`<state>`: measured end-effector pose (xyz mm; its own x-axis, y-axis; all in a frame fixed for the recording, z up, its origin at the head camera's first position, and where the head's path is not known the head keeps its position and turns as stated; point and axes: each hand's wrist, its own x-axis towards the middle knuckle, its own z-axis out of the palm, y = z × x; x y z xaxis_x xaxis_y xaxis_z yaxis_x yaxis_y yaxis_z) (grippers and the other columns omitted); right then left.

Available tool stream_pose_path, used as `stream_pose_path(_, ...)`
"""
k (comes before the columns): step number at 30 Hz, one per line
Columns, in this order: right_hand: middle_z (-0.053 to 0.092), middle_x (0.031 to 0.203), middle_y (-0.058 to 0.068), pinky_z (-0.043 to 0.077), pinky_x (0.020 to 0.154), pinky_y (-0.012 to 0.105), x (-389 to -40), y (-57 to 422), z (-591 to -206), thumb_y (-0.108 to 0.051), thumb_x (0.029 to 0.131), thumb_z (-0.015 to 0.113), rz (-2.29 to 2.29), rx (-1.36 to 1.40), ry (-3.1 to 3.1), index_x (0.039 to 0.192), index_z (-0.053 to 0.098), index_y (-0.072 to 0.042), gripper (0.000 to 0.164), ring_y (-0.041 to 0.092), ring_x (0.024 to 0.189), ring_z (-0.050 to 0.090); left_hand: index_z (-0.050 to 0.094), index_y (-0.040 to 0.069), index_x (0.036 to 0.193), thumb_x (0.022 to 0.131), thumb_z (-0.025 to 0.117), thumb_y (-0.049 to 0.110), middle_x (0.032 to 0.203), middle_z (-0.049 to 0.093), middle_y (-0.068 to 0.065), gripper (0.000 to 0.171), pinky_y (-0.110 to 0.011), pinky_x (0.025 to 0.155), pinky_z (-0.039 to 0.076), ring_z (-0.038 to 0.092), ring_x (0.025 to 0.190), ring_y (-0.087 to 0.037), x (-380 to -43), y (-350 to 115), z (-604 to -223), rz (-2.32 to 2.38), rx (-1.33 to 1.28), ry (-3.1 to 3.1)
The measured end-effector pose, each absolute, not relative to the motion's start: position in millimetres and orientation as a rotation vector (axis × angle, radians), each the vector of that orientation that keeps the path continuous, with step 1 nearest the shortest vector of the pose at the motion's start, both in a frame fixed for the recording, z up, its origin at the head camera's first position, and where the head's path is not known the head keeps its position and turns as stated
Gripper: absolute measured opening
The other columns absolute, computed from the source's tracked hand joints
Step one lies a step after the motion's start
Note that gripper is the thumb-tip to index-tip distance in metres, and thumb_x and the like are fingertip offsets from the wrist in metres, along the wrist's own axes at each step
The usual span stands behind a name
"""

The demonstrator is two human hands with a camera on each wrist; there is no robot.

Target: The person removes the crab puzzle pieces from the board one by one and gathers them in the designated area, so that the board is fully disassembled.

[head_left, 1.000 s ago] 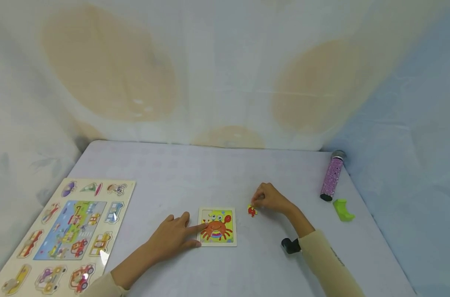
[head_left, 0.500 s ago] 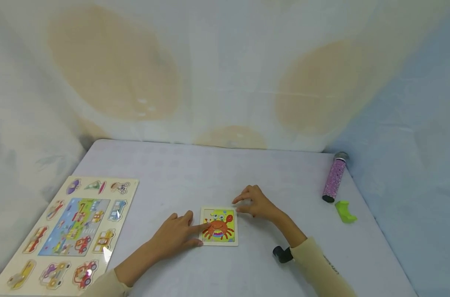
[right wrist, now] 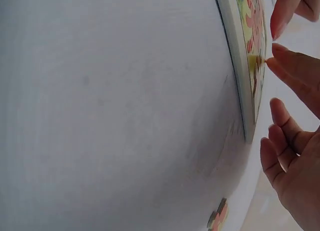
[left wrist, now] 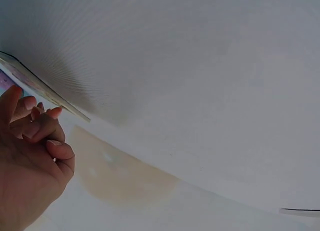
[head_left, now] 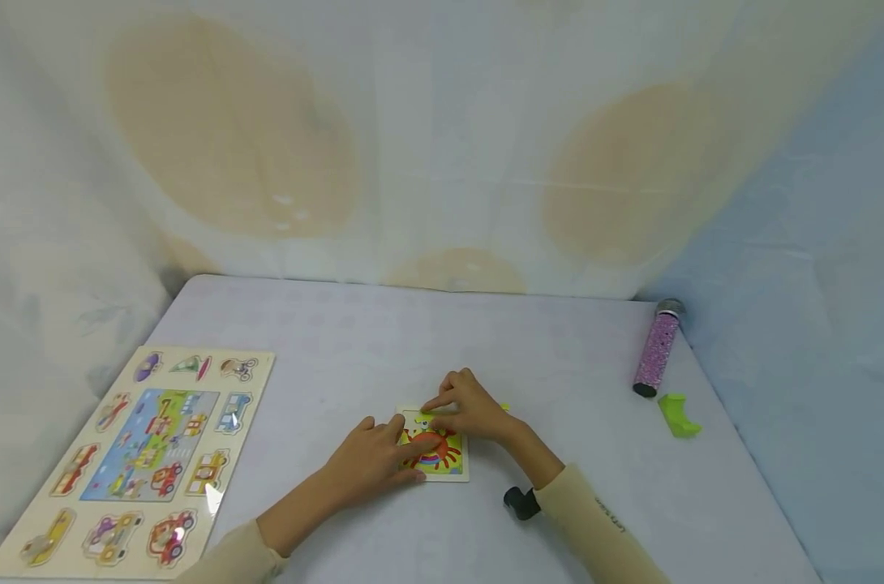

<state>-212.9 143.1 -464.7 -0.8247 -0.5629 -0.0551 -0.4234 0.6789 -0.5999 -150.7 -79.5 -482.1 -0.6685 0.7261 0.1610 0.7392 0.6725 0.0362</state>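
A small square crab jigsaw puzzle (head_left: 449,464) lies in its pale frame mid-table, partly covered by both hands. The index finger of my left hand (head_left: 365,461) stretches out onto the crab, its thumb by the frame's lower edge. My right hand (head_left: 474,412) is over the top of the puzzle. In the right wrist view, its thumb and a finger pinch a small yellow puzzle piece (right wrist: 255,61) that stands tilted at the board. A loose puzzle piece (right wrist: 218,219) lies on the table beyond the frame, mostly hidden behind the right hand in the head view.
A large vehicle peg puzzle (head_left: 226,487) lies at the left. Along the right edge are a glittery pink microphone (head_left: 657,350) and a green curved block (head_left: 678,416). A black object (head_left: 521,504) sits at the right sleeve.
The right hand has left the loose red and yellow piece on the table, moved left onto the puzzle and pinched another piece. The left hand has shifted slightly right over the crab.
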Motion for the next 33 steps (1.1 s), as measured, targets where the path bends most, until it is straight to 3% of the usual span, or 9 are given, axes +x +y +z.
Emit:
stream_pose_path(8, 0.050, 0.094, -0.003, 0.035, 0.082, 0.032, -212, 136, -460, -0.025, 0.085, 0.078, -0.597, -0.920, 2.777, 0.107, 0.079, -0.024, 0.022, 0.015, 0.093, 0.037, 0.054, 0.040, 0.141, 0.091, 0.056, 0.063, 0.094, 0.055, 0.000, 0.055, -0.028, 0.066, 0.029, 0.046, 0.069, -0.011, -151, -76, -484, -0.141, -1.218, -2.768)
stream_pose_path(25, 0.052, 0.092, -0.004, 0.035, 0.081, 0.030, -222, 129, -455, -0.014, 0.091, 0.069, -0.501, -1.038, 2.751, 0.103, 0.080, -0.021, 0.018, 0.014, 0.091, 0.038, 0.052, 0.041, 0.143, 0.092, 0.055, 0.062, 0.093, 0.055, -0.002, 0.055, -0.029, 0.065, 0.029, 0.042, 0.064, -0.011, -154, -75, -486, -0.178, -1.199, -2.843)
stream_pose_path(33, 0.054, 0.104, -0.002, 0.040, 0.093, 0.035, -221, 120, -451, -0.006, 0.091, 0.065, -0.409, -1.078, 2.700, 0.096, 0.077, -0.015, 0.016, 0.015, 0.101, 0.041, 0.052, 0.041, 0.143, 0.093, 0.052, 0.063, 0.089, 0.053, 0.001, 0.055, -0.028, 0.063, 0.027, 0.040, 0.063, -0.009, -155, -75, -487, -0.159, -1.221, -2.830)
